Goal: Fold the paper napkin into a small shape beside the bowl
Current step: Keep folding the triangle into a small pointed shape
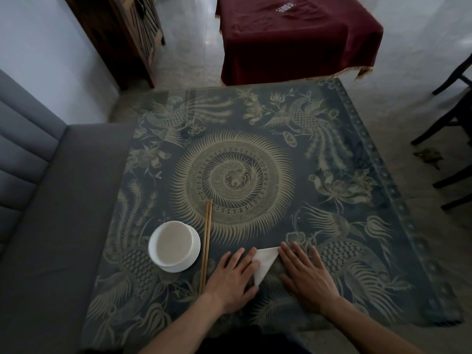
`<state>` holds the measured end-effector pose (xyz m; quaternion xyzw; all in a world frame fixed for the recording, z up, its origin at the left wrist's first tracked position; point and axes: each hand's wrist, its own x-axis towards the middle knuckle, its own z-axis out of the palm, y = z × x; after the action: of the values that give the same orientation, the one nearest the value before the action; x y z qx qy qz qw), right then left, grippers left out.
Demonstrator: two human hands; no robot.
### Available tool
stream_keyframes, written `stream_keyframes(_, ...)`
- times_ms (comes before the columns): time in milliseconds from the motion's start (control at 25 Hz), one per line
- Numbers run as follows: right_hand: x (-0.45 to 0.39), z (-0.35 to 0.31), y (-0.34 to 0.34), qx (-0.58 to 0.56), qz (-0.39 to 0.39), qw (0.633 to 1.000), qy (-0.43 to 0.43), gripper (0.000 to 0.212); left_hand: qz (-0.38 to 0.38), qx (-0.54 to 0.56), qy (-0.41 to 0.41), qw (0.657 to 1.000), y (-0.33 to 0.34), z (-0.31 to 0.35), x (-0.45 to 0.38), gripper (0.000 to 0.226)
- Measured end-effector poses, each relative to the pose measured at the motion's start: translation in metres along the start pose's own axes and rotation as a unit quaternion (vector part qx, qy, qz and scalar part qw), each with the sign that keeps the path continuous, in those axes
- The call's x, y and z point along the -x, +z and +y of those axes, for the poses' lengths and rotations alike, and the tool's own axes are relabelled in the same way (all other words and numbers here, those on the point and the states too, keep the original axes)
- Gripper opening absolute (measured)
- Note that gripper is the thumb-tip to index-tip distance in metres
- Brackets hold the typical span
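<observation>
Napkin [264, 264] is lying as a triangle at four o'clock from bowl [174, 246]; left hand [233, 275] and right hand [305, 274], both spread, are apparently pressing creases; smaller folds remaining.

Head view, down over table [357, 226]

A dim, cool light lies over a room with pale bluish walls [38, 47] and a light speckled floor [186, 47] at the upper centre of the frame. A dark wooden cabinet [122, 34] stands at upper left, a dark red cloth with a gold fringe [293, 39] drapes a piece of furniture at the top, and dark chair legs [449, 118] show at the right edge. A grey padded bench [51, 213] fills the left side, touching a table spread with a dark blue tablecloth [255, 149] patterned with gold phoenixes, flowers and a central medallion
</observation>
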<state>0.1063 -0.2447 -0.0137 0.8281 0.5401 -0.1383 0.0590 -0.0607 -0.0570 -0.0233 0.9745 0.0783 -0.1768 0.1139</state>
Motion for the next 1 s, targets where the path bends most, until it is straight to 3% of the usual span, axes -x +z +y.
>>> stream_keyframes(160, 0.000, 0.001, -0.006, -0.032, 0.014, 0.999, 0.008, 0.063, -0.005, -0.002, -0.001, 1.000, 0.000, 0.001, 0.000, 0.066)
stream_keyframes(480, -0.022, -0.011, -0.002, -0.013, -0.027, 0.996, -0.088, 0.064, 0.040, 0.000, 0.028, 0.999, -0.006, 0.004, -0.006, 0.067)
stream_keyframes(760, -0.025, -0.009, -0.001, -0.022, -0.058, 0.994, -0.093, 0.071, 0.005, -0.011, 0.041, 0.999, 0.004, 0.015, -0.014, 0.071)
stream_keyframes(1000, -0.025, -0.006, 0.000, -0.035, -0.075, 0.991, -0.105, 0.082, 0.033, -0.036, 0.074, 0.996, 0.010, 0.011, 0.003, 0.076)
